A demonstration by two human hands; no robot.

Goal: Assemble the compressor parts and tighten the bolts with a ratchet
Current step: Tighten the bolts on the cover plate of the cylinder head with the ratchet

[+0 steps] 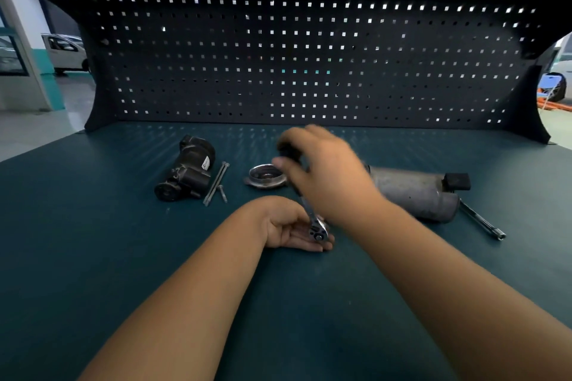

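Note:
My right hand point(325, 173) grips the black handle of a ratchet point(315, 226), blurred by motion. The ratchet's chrome head rests in the palm of my left hand point(294, 226), which lies palm up on the bench with relaxed fingers. Behind my hands sits a round metal cover plate point(263, 176). A black compressor body point(188, 170) lies to the left, with long bolts point(215, 184) and a short bolt beside it. A grey metal cylinder point(414, 195) with a black end lies to the right, partly hidden by my right forearm.
The work lies on a dark teal bench point(123, 257) backed by a black pegboard point(294, 65). A slim chrome extension bar point(483, 221) lies at the far right of the cylinder. Parked cars show beyond both ends of the bench.

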